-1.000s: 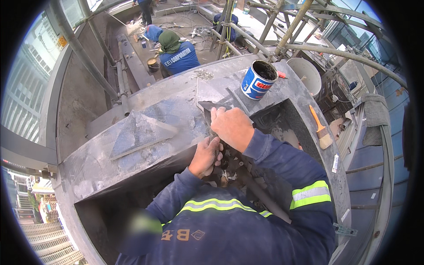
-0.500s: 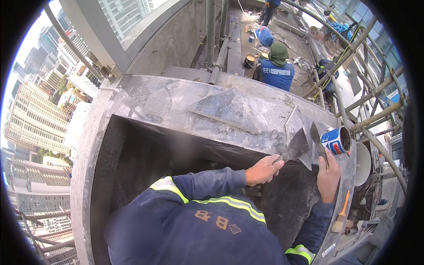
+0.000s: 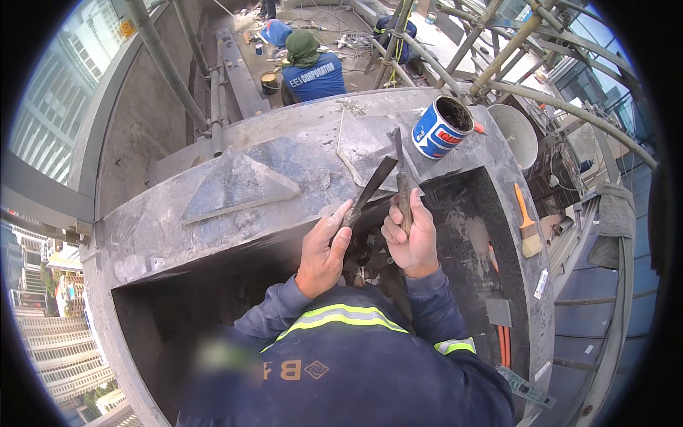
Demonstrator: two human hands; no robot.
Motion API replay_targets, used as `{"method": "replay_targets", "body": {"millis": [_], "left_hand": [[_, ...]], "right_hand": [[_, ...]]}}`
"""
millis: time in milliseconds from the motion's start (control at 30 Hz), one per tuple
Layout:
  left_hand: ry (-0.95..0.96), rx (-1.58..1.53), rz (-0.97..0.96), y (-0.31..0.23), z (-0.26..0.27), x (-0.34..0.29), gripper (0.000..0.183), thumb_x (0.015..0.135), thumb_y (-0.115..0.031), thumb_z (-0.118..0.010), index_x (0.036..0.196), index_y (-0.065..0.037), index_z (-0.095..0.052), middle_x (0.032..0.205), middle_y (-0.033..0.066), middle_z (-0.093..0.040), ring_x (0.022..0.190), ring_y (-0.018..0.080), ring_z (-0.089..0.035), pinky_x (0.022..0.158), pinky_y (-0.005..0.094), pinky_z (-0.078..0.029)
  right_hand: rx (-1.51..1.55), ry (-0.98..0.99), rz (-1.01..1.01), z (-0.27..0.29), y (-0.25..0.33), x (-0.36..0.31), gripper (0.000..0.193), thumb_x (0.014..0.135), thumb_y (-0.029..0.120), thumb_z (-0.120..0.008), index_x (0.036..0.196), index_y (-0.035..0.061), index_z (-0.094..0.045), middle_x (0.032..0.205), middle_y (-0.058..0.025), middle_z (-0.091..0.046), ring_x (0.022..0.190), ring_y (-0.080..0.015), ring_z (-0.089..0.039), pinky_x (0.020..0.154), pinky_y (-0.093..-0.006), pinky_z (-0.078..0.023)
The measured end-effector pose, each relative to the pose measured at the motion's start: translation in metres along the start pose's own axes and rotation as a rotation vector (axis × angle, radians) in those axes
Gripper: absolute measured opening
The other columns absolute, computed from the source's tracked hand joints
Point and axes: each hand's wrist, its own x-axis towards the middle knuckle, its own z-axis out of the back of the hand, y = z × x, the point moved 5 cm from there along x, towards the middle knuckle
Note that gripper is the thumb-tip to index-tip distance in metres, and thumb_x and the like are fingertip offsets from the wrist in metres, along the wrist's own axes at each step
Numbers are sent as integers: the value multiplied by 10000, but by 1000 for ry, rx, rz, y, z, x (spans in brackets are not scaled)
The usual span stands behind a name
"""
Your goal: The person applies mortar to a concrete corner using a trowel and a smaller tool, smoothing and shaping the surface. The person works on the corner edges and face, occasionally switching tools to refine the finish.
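My left hand is closed round the handle of a putty knife with a dark blade, which tilts up to the right. In my right hand a second putty knife stands nearly upright, gripped by its worn handle. The two blades are close together over the inner edge of the concrete ledge. Beyond my right hand, a blue and white tin can stands on the ledge, dark material inside it. A flat, pointed stone piece lies just beyond the blades.
A triangular slab lies on the ledge to the left. On the right rim rests a paintbrush with an orange handle. A dark recess opens below my arms. Scaffold pipes stand at the right; a co-worker in blue is beyond the ledge.
Both hands have drawn back towards me, and the right putty knife has come away from beside the can. My view has swung right, so ledge and can appear shifted.
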Motion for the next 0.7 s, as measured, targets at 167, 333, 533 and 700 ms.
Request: {"method": "replay_targets", "body": {"millis": [167,333,533,700], "left_hand": [[80,-70,45,2,-9,3,409,1041,-136,-518,1427,-3,-529,1027,103,-633,880,159,-557,839,277,-457],[124,-124,68,-4,-7,4,404,1043,-141,-511,1423,-4,-531,1059,90,-646,877,150,-564,823,280,-464],[210,164,-150,-1,-22,16,449,1012,-188,-568,1424,-12,-535,920,105,-576,813,216,-553,802,309,-467],[96,347,-209,-6,-25,19,530,914,-148,-679,1396,5,-524,1014,177,-579,919,333,-590,854,361,-473]], "right_hand": [[-56,29,39,5,-12,-24,414,1064,418,-498,1010,17,-590,681,-39,-551,443,-86,-393,446,-234,-329],[-220,89,50,9,-7,-44,353,1061,330,-540,995,-9,-611,625,-16,-523,472,-65,-394,453,-229,-327],[-355,375,25,-15,-8,-87,410,1020,388,-611,1110,-11,-629,704,-30,-616,526,-42,-439,482,-212,-330],[-677,-120,664,12,65,-100,387,1023,305,-621,1143,-59,-570,893,-136,-704,603,-74,-578,513,-212,-431]]}}
